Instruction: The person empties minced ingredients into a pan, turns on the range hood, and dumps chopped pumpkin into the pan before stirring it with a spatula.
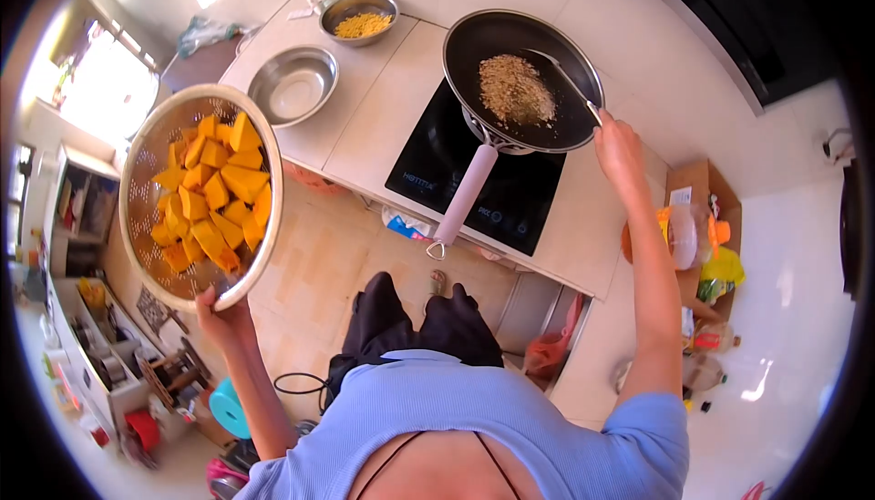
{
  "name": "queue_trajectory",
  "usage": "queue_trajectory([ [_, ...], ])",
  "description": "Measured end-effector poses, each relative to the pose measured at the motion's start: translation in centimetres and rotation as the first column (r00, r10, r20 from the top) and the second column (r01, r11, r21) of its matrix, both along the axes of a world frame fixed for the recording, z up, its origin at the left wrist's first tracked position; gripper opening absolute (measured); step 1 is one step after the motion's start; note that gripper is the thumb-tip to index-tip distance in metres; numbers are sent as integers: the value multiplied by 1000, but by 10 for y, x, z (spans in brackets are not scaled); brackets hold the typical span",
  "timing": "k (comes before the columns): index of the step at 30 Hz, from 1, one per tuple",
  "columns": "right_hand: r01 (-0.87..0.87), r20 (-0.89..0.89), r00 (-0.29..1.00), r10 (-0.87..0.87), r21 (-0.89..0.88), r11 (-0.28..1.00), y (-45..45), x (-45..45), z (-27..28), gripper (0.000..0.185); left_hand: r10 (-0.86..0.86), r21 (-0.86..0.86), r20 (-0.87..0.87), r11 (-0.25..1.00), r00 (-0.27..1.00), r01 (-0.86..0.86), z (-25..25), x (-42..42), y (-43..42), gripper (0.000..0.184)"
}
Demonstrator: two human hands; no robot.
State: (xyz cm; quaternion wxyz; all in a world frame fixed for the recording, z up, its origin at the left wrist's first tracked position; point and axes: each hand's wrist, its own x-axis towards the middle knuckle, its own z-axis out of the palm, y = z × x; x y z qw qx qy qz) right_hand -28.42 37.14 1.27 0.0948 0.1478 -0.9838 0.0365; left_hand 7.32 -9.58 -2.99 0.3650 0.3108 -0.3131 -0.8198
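My left hand (224, 314) grips the near rim of a metal colander (146, 245), which is tilted toward me and holds chunks of orange pumpkin (214, 185). It is in the air, left of the counter. My right hand (617, 146) is closed round the handle of a metal spatula (567, 74). The spatula's far end reaches into a dark frying pan (469, 49), beside a heap of brownish minced food (515, 90). The pan sits on a black induction cooker (424, 149), with its pale pink handle (469, 192) pointing toward me.
An empty steel bowl (293, 87) and a smaller bowl (383, 10) of yellow bits stand on the counter's left. At the right are a cardboard box (690, 175) and several bottles. Below the counter's front edge hangs a red plastic bag (551, 351). Shelves stand far left.
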Motion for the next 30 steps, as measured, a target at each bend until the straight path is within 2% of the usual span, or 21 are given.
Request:
queue_trajectory([
  [2,-76,-4,997,76,17,997,-14,-3,-1,28,-16,23,-79,1000,997,18,1,-12,7,30],
  [5,-85,85,993,78,89,992,-16,25,15,33,11,33,-47,999,999,-9,-3,-18,6,30],
  [8,-135,101,988,120,160,978,-12,72,80,37,8,14,-1,1000,1000,-8,-9,-18,-6,30],
  [10,-46,196,981,11,177,983,-7,91,121,33,-29,23,30,999,999,28,-18,-10,-24,31],
  [13,-31,291,957,-11,141,989,-10,93,129,29,0,25,22,1000,1000,-1,-22,-15,-34,33],
  [16,-13,162,987,6,41,999,-11,75,81,27,-41,54,16,998,999,40,-23,-15,-42,33],
  [18,109,169,979,-112,26,994,-25,55,66,29,-59,63,28,996,998,57,-17,-17,-40,32],
  [21,63,51,997,-61,-27,998,-28,20,21,34,-69,69,9,995,998,68,-39,-5,-58,32],
  [24,26,85,996,-20,-72,997,-32,28,-16,41,-78,87,47,994,996,73,-44,0,-66,32],
  [27,21,23,1000,-19,-94,995,-7,51,-52,44,13,110,78,994,997,-21,-50,-1,-69,32],
  [29,-20,-92,996,20,5,1000,-13,61,-56,44,43,81,84,995,996,-50,-68,7,-79,35],
  [30,-43,-135,990,51,59,997,-18,69,-58,44,56,127,132,989,990,-73,-76,17,-87,30],
])
